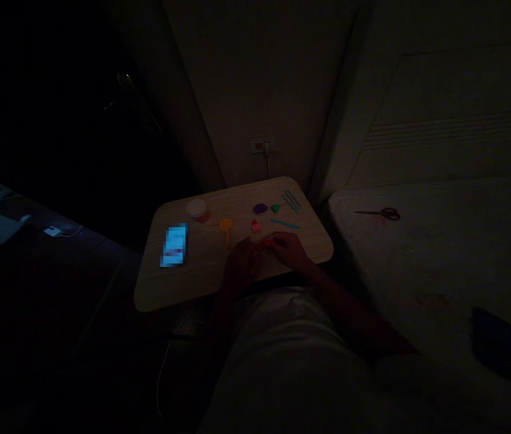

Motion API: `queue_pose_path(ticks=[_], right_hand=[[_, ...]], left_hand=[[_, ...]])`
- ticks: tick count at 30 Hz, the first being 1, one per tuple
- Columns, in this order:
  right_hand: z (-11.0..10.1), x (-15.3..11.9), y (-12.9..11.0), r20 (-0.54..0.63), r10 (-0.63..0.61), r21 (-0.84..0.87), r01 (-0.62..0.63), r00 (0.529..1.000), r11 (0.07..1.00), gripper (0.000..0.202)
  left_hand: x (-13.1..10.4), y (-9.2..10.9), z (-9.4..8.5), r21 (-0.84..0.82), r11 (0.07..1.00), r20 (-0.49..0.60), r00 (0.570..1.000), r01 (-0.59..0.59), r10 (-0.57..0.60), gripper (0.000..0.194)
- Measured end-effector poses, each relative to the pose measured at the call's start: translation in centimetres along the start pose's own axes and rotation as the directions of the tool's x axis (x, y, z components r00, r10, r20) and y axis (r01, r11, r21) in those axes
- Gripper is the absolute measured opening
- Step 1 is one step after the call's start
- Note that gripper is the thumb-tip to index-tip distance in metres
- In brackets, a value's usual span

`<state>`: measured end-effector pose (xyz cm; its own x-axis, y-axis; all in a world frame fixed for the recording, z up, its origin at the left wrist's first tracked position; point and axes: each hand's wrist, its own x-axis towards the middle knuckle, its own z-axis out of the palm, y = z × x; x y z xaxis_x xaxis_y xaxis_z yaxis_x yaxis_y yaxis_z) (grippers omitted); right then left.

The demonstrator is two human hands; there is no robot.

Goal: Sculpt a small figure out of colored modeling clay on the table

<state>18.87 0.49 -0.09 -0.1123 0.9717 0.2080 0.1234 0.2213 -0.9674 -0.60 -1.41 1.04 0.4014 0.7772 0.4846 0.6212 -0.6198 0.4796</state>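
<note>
At the near edge of a small wooden-topped table (pixel 201 271), my left hand (pixel 243 260) and my right hand (pixel 288 248) meet, fingers closed on a small piece of red modelling clay (pixel 265 242). It is too dark to make out the clay's full shape. Just beyond them lies a pink and red lump (pixel 256 227). Farther back are a purple lump (pixel 260 208) and a green lump (pixel 275 208). A blue modelling tool (pixel 286 223) lies beyond my right hand, with several thin blue sticks (pixel 290 201) behind it. An orange tool (pixel 226 225) rests beyond my left hand.
On the table's left are a lidded tub (pixel 198 211) and a phone (pixel 174 246) with a lit, blurred screen. Scissors (pixel 388 214) and a dark flat object (pixel 494 343) lie on a pale surface at right. A plugged socket (pixel 263 145) is on the wall.
</note>
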Motion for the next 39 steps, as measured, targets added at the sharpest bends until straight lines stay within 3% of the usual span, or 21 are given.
queue_pose_path(ticks=[9,17,21,27,33,36,39], right_hand=[[-0.1,-0.2,-0.2,0.011,-0.020,-0.034,0.021,1.000,0.999,0.027],[-0.3,-0.2,-1.0,0.041,-0.002,-0.068,0.004,0.999,0.998,0.053],[-0.4,-0.2,-0.9,0.054,-0.009,-0.073,0.013,0.999,0.997,0.049],[-0.1,-0.1,-0.3,0.074,-0.038,-0.040,0.041,0.997,0.998,0.023],[0.0,-0.1,0.3,0.071,-0.080,-0.057,0.084,0.994,0.995,0.025],[0.1,-0.1,0.3,0.056,-0.094,0.024,0.093,0.994,0.995,0.029],[0.2,-0.1,0.4,0.064,-0.068,0.104,0.061,0.996,0.993,0.026]], left_hand=[[-0.1,0.1,0.1,0.024,1.000,-0.010,1.000,-0.007,0.008,0.012],[0.0,0.0,0.0,0.026,1.000,0.002,1.000,-0.010,0.010,0.015],[-0.1,0.0,0.1,0.023,1.000,-0.006,1.000,-0.019,0.019,0.015],[-0.2,-0.1,0.2,0.011,1.000,-0.002,1.000,0.021,-0.021,0.012],[-0.1,0.0,0.1,-0.001,0.999,-0.010,0.998,0.054,-0.054,0.012],[0.0,0.2,-0.1,-0.007,0.995,-0.018,0.995,0.097,-0.097,0.010],[-0.1,0.0,0.0,-0.012,0.993,-0.054,0.992,0.116,-0.117,0.020]])
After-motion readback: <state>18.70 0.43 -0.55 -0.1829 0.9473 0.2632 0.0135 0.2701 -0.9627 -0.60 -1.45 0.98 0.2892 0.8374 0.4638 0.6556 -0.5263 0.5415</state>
